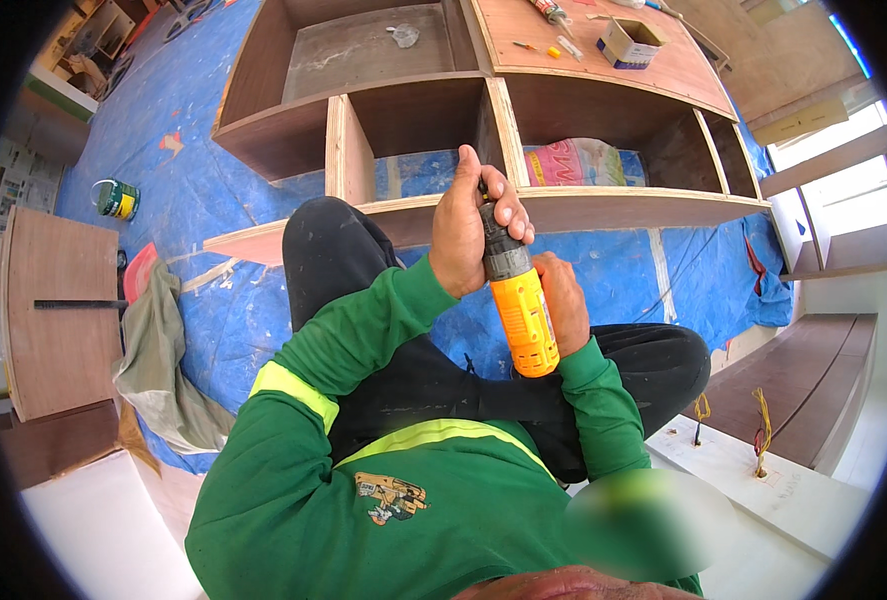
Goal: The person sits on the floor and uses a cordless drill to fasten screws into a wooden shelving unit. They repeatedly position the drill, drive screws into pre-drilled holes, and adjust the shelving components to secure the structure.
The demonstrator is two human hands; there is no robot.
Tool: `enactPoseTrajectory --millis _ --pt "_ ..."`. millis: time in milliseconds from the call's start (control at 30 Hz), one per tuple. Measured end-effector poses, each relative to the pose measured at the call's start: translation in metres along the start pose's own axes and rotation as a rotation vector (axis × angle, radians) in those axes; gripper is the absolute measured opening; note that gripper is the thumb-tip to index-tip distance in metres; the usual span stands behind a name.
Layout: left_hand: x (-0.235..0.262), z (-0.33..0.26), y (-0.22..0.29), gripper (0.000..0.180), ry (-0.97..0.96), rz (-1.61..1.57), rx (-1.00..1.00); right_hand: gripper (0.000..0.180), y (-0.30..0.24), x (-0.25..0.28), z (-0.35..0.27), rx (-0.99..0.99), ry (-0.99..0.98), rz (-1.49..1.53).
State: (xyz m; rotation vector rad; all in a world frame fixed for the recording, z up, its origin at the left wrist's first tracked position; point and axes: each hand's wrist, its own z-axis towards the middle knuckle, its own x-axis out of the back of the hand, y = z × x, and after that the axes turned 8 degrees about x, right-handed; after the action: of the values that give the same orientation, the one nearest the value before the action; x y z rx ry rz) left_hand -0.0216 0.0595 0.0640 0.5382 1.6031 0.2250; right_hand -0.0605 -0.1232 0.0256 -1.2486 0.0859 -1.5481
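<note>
A yellow and black cordless drill (522, 310) is held over my lap, its chuck end pointing away from me toward the wooden cabinet frame (603, 205). My right hand (563, 300) is closed round the drill's grip, which is mostly hidden beneath the body. At the front end, my left hand (458, 230) has its fingers curled round the chuck and the dark tip, thumb pointing up. Whether a separate bit sits between those fingers cannot be made out. The near board of the cabinet frame lies just beyond my hands.
Blue sheeting (593, 275) covers the floor. On the cabinet's plywood top stand a small open box (630, 45) and loose small items. A green tub (116, 199) and a crumpled cloth (168, 360) are at the left. Wires (761, 430) stick up from a white panel at right.
</note>
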Motion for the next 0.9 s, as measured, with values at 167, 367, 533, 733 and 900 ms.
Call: enactPoseTrajectory --millis 167,367,533,733,900 --pt "-0.0008 0.0001 -0.0001 0.056 -0.001 -0.016 0.008 0.032 0.0032 -0.0001 0.0002 0.032 0.003 0.007" --pt "-0.0022 -0.0009 0.0009 0.056 0.003 -0.002 0.006 0.032 0.0036 -0.0013 0.0 0.033 0.012 0.029" --pt "-0.0017 -0.0005 0.0006 0.057 -0.001 0.0 0.004 0.034 0.0011 -0.0011 0.003 0.037 0.021 0.034" --pt "-0.0004 -0.0008 0.0 0.058 -0.006 0.004 -0.001 0.034 0.0021 -0.0018 0.0018 0.037 0.024 0.031" --pt "-0.0012 -0.0005 -0.0008 0.058 -0.021 -0.005 -0.008 0.035 0.0039 -0.0033 0.0003 0.02 0.02 0.039"
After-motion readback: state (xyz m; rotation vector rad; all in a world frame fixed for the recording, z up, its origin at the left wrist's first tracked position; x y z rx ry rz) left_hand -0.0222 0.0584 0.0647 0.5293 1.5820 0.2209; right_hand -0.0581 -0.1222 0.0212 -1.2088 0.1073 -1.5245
